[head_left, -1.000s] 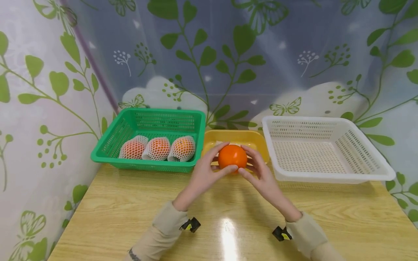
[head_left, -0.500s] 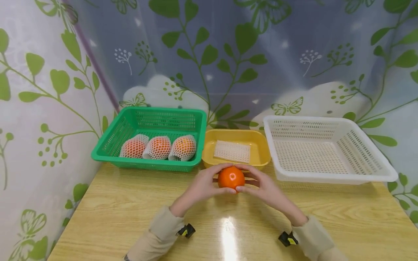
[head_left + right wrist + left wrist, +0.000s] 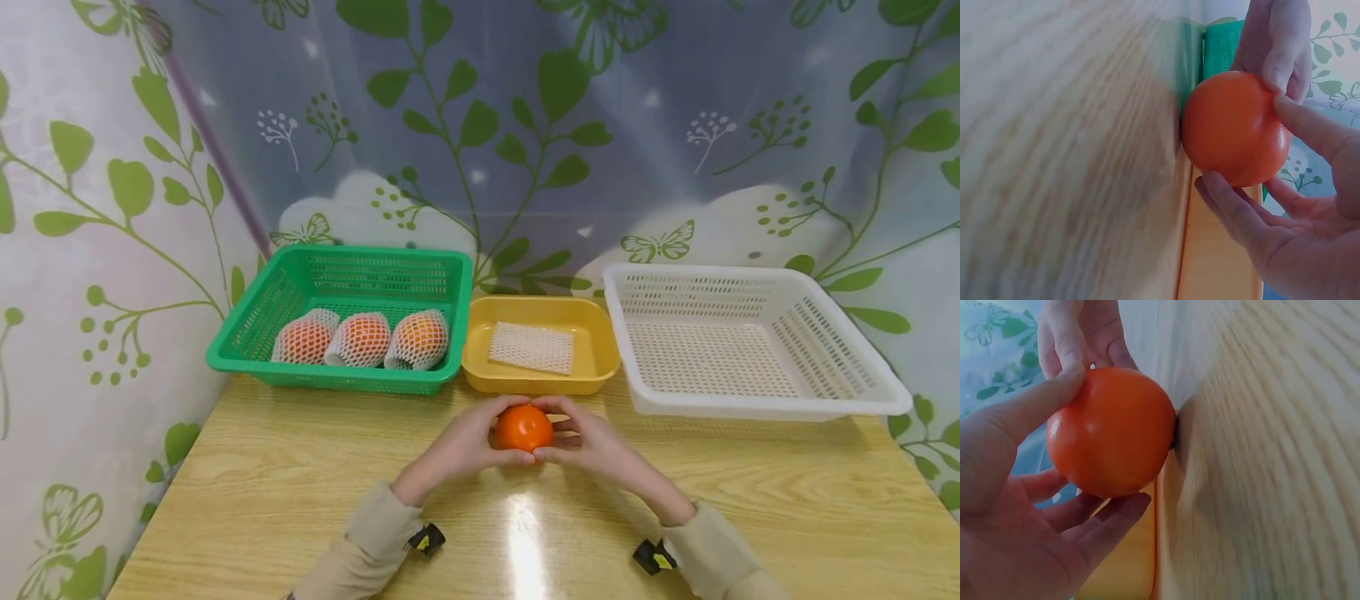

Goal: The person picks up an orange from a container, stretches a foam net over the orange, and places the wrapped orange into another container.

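A smooth, glossy orange persimmon (image 3: pixel 524 428) is held between both hands just in front of the yellow tray (image 3: pixel 480 385). My left hand (image 3: pixel 459 442) grips its left side, thumb towards me and fingers round the far side. On the right side my right hand (image 3: pixel 592 443) grips it the same way, the two thumbs almost meeting. In the left wrist view the persimmon (image 3: pixel 1113 432) is low against the wooden table (image 3: pixel 1272 462); whether it touches cannot be told. A folded white foam net (image 3: pixel 531 347) lies in the yellow tray.
At the left stands a green basket (image 3: pixel 337 380) with three net-wrapped orange fruits (image 3: pixel 360 339) inside. A white basket (image 3: pixel 765 407) stands at the right of the yellow tray. Behind them hangs a leaf-patterned curtain (image 3: pixel 525 167).
Both hands have brought the persimmon towards me, from over the yellow tray to the table in front of it. The foam net in the tray has come into view.
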A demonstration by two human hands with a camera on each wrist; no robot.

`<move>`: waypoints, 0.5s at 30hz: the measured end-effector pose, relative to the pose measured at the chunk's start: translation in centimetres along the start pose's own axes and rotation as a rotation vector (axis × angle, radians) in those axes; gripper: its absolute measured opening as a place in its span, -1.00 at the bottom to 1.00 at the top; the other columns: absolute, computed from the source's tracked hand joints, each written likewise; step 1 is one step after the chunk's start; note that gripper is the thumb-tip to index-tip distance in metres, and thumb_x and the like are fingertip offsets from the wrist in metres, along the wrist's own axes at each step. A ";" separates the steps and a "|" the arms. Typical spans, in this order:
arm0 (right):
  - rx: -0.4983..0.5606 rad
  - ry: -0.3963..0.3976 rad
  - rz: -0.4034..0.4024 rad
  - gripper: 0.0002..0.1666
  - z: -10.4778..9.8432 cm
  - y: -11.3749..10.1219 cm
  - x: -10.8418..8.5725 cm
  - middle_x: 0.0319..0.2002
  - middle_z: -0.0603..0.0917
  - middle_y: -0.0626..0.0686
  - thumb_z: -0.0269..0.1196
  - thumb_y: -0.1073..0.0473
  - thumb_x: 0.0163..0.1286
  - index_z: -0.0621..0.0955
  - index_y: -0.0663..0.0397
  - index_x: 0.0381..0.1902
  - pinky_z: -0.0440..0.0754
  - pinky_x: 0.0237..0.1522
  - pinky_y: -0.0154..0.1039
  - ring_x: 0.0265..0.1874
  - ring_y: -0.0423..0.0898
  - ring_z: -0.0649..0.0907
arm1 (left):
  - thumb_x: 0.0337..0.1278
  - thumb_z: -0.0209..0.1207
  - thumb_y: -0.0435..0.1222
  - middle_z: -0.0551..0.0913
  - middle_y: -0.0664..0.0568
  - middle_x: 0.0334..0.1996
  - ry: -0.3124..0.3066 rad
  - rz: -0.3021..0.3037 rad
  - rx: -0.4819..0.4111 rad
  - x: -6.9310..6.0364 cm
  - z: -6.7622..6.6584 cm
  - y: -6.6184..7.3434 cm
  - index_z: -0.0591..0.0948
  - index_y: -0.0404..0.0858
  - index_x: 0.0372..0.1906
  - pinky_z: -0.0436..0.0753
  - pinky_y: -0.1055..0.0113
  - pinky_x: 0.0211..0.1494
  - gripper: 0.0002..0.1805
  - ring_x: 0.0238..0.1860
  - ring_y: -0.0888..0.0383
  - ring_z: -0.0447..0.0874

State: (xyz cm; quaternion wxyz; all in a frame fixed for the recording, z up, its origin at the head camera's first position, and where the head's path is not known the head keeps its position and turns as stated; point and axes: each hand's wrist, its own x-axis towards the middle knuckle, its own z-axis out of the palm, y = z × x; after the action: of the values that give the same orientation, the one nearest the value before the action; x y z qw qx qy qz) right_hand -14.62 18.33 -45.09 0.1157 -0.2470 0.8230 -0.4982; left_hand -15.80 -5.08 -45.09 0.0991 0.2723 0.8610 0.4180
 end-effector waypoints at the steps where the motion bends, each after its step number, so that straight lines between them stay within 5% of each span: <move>1: -0.002 -0.005 0.003 -0.30 0.0 0.1 0.0 0.30 0.49 0.30 0.42 0.16 0.35 0.40 0.21 0.35 0.68 0.12 -0.04 0.14 0.28 0.63 | 0.03 0.50 0.01 0.58 0.01 0.26 -0.007 0.006 -0.007 0.0 0.0 -0.1 0.47 -0.11 0.38 0.61 0.11 0.20 -0.19 0.16 0.05 0.60; 9: -0.001 -0.043 0.021 -0.28 0.0 0.0 -0.4 0.31 0.50 0.23 0.44 0.08 0.32 0.42 0.11 0.35 0.68 0.11 -0.04 0.14 0.21 0.64 | 0.00 0.52 -0.04 0.57 0.07 0.27 -0.047 0.035 -0.078 -0.4 -0.1 -0.3 0.47 -0.03 0.39 0.58 0.10 0.23 -0.20 0.19 0.08 0.58; 15: -0.092 0.008 -0.071 -0.46 -1.0 -0.9 0.1 0.23 0.59 0.23 0.36 0.15 0.40 0.51 0.16 0.28 0.73 0.00 -0.11 0.00 0.14 0.71 | 0.03 0.51 -0.03 0.56 0.00 0.29 -0.062 0.018 -0.049 -0.4 -0.1 -0.4 0.43 -0.09 0.42 0.59 0.08 0.23 -0.16 0.21 0.03 0.58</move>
State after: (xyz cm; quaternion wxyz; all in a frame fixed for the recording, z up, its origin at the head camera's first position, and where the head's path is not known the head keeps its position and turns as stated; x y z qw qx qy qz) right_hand -14.87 18.72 -43.77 0.0830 -0.2790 0.8363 -0.4646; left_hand -15.66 -5.58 -45.32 0.1286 0.2901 0.8446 0.4313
